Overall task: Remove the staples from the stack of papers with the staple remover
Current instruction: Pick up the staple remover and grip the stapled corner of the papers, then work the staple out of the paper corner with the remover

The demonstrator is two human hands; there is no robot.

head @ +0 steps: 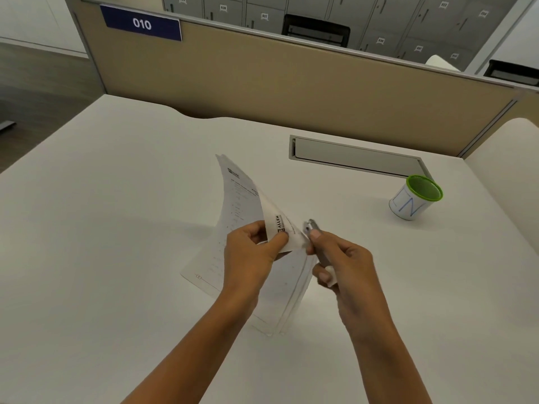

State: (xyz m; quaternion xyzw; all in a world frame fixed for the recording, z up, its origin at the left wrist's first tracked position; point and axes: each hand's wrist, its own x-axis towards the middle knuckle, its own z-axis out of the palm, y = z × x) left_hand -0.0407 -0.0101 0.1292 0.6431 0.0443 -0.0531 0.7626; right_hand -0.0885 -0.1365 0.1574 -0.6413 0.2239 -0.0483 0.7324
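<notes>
A stack of printed white papers [239,199] is lifted off the white desk [116,228], its top sheets curling upward and its lower corner touching the desk. My left hand [253,252] pinches the corner of the papers near a printed logo. My right hand [341,266] grips a slim grey and white staple remover [313,228], thumb pressed near its metal tip. The tip sits right at the pinched corner of the papers. The staple itself is too small to make out.
A white mesh cup with a green rim [415,198] stands at the right. Behind the papers a grey cable hatch [355,157] is set into the desk. A tan partition [291,83] with a blue "010" sign closes the far edge.
</notes>
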